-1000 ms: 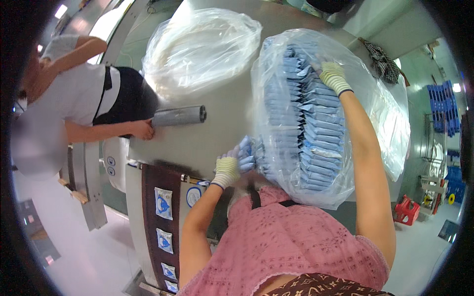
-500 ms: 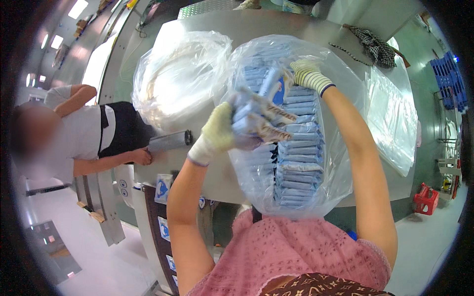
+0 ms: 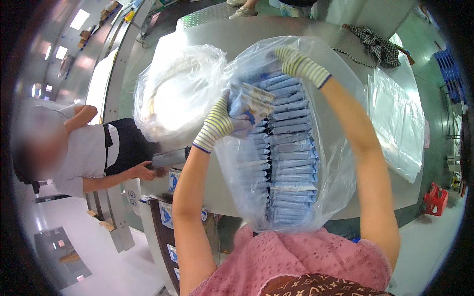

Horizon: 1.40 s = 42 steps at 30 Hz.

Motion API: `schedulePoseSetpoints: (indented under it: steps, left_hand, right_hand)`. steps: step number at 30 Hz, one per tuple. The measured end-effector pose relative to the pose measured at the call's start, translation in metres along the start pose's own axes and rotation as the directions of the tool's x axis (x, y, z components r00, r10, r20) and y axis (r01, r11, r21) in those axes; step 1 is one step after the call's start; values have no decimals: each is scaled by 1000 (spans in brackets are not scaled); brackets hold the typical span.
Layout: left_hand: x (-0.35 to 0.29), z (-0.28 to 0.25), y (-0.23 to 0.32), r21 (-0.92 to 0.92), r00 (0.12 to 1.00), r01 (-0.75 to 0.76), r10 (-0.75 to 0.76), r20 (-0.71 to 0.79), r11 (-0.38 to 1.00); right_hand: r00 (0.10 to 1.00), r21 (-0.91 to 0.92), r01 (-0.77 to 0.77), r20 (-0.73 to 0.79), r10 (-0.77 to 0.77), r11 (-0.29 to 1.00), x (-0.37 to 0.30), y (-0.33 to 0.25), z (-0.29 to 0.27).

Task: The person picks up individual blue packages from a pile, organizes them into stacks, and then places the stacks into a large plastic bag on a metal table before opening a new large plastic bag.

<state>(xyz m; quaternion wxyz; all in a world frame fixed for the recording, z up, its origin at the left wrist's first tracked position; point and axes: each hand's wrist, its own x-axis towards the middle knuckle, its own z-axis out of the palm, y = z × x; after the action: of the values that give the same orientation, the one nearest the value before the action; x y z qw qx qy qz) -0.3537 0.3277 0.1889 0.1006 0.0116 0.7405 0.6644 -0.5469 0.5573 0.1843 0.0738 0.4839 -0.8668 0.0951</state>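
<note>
A large clear plastic bag [image 3: 340,148] lies open on the metal table in front of me, with rows of flat light-blue packets [image 3: 295,163] packed inside. My left hand [image 3: 217,123], in a striped knit glove, grips a bundle of blue-and-white packets [image 3: 251,102] above the left side of the rows. At the far end of the rows is my right hand [image 3: 303,66], gloved the same way. Its fingers stretch over the packets there, and the tips are partly hidden.
On the left lies a crumpled clear bag [image 3: 182,93]; on the right, flat clear bags [image 3: 395,128] and a checked cloth [image 3: 377,47]. A co-worker [image 3: 81,143] at left holds a grey cylinder [image 3: 170,158]. Packets sit on a dark conveyor [image 3: 159,224]. A red stool [image 3: 435,200] stands at right.
My right hand has shifted left and farther off, along the packets. My left hand still holds the bundle, now lower and tilted. The loose packet between my hands no longer shows separately.
</note>
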Motion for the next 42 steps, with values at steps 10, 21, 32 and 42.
schedulePoseSetpoints:
  steps: [10,21,32,42]
  left_hand:
    - [76,4,17,583,880,343,-35,-473,737]
    - [190,64,17,970,997,14,-80,5,242]
    - [190,23,-39,729,934,-345,137,331,591]
    - [164,4,-40,856,735,393,443,-512,337]
  right_hand:
    - [964,388,-190,246,97,902,-15,26,6]
    - [815,434,-406,570,105,804,-16,4,-41]
    - [917,942,2,-136,375,336,-1,38,-19]
    - [917,209,-288,340,207,935,48,16,3]
